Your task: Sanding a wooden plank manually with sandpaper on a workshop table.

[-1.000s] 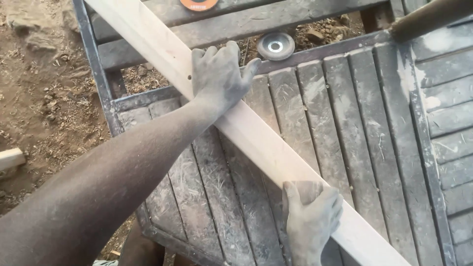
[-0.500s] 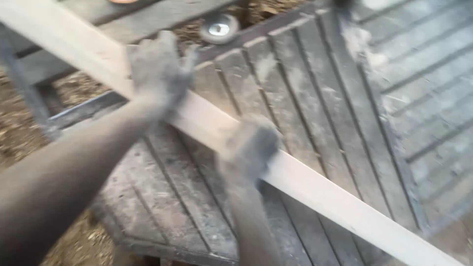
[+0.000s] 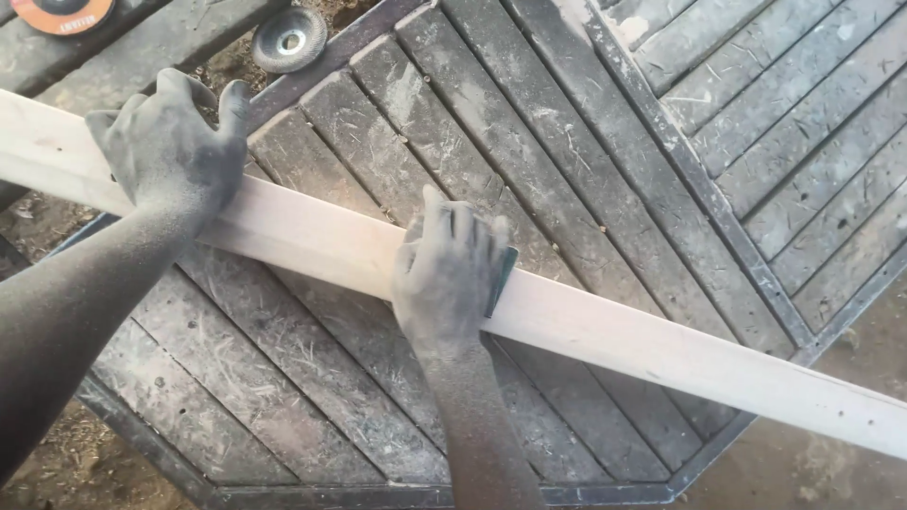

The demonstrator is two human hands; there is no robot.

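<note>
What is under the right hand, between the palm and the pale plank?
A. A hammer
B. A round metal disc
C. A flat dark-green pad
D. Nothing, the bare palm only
C. A flat dark-green pad shows its edge beside the fingers of the right hand, pressed onto the plank; the metal disc lies apart, near the top edge.

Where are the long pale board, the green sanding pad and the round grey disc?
long pale board (image 3: pixel 661 345), head view, bare top face.
green sanding pad (image 3: pixel 502 279), head view, exposed edge beside right hand.
round grey disc (image 3: pixel 288 40), head view, centre hub.
</note>
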